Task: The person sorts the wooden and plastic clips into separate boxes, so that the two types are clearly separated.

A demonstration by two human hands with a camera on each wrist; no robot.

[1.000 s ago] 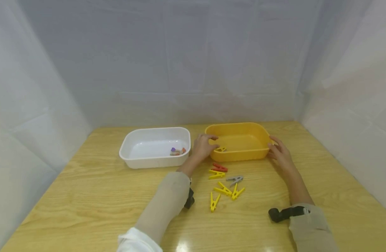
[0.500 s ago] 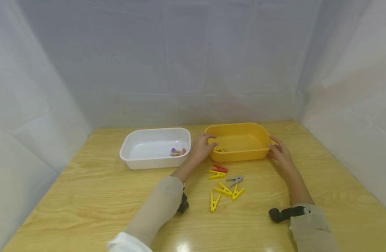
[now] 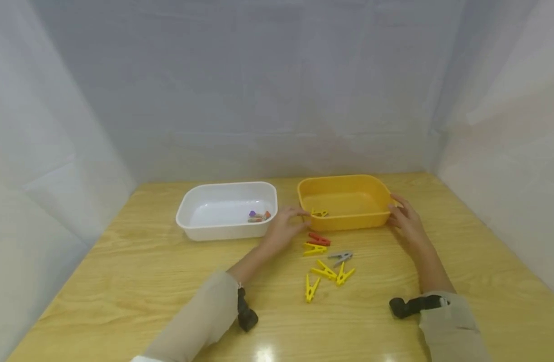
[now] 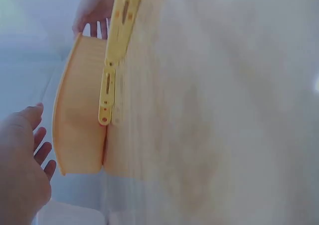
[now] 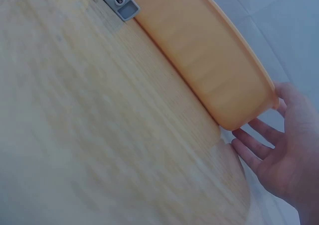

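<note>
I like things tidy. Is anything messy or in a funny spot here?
A little. Six clothespins lie loose on the table in front of the yellow tub: four yellow ones, a red one and a grey one. Nothing looks broken or tipped over. Both tubs stand flat.

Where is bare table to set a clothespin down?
Bare wood lies left of the white bin, and near the front edge between the two sleeves. It is crowded before the yellow bin, where loose clothespins lie between left hand and right hand.
</note>
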